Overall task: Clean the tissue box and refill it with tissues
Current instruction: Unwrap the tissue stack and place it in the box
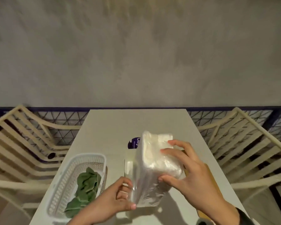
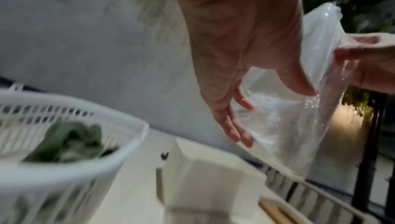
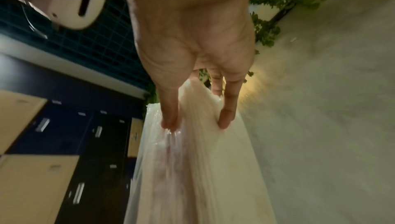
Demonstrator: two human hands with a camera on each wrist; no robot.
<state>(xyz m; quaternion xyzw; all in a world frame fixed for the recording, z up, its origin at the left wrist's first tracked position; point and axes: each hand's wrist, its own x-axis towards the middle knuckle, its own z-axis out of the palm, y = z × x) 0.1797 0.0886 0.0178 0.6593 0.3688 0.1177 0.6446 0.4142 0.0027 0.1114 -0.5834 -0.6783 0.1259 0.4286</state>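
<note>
A pack of white tissues [image 1: 154, 161] in clear plastic wrap is held tilted above the table. My right hand [image 1: 163, 164] grips it from the right, fingers on top and thumb below; the right wrist view shows thumb and finger pressing into the pack [image 3: 198, 160]. At the pack's near left edge my left hand [image 1: 131, 194] pinches the loose wrap [image 2: 288, 123]. The cream tissue box [image 1: 128, 166] stands on the table under the pack, mostly hidden in the head view and plain in the left wrist view [image 2: 203, 182].
A white slotted basket [image 1: 63, 184] holding a green cloth [image 1: 86, 184] sits at the table's [image 1: 120, 124] near left. A purple label [image 1: 134, 142] lies behind the box. A wooden piece [image 1: 201, 211] lies under my right forearm. Slatted chairs [image 1: 23, 143] flank the table.
</note>
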